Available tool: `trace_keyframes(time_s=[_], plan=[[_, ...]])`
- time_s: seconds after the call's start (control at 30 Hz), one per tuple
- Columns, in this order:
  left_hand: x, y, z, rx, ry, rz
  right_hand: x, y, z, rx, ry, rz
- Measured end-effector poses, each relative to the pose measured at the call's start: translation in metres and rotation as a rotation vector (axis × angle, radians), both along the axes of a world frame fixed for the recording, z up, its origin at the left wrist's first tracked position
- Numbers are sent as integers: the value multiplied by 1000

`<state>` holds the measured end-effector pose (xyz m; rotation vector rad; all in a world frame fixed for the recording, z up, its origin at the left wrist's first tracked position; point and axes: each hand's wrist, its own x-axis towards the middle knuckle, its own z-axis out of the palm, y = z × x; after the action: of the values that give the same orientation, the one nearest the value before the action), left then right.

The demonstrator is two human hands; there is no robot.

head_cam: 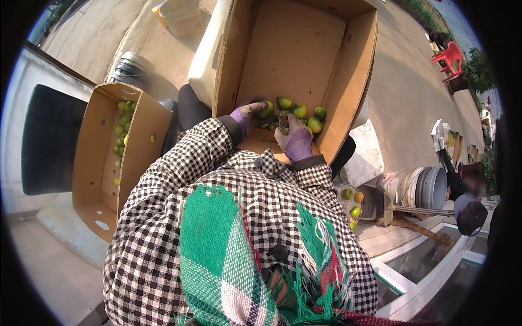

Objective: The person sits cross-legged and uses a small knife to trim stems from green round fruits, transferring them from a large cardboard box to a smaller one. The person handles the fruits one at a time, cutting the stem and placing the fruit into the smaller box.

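A large open cardboard box [293, 53] stands before me, with several green round fruits, possibly unripe tomatoes [314, 124], gathered at its near end. My left hand [249, 115], in a worn purple glove, holds one green fruit [266, 109] near the box's left wall. Beside it, my right hand [293, 136], gloved alike, reaches over the fruits; its fingers are bent around something dark and small that I cannot make out. The right fingertips are partly hidden among the fruits.
A second cardboard box [96, 163] with green fruits stands at the left, near stacked buckets [129, 69]. A pale bucket [179, 16] is at the upper left. At the right are a plate of fruits [347, 194], more stacked buckets [428, 187] and a red plastic chair [450, 61].
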<state>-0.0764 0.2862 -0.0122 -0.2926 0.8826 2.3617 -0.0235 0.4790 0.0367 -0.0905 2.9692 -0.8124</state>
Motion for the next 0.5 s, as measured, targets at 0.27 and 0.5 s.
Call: trace_keyframes(time_s=[0.27, 0.5], plan=[[-1, 11, -14, -342, 133, 53, -2, 1, -9, 26, 24, -14], [5, 9, 27, -500, -7, -193, 0, 3, -5, 63, -66, -70]])
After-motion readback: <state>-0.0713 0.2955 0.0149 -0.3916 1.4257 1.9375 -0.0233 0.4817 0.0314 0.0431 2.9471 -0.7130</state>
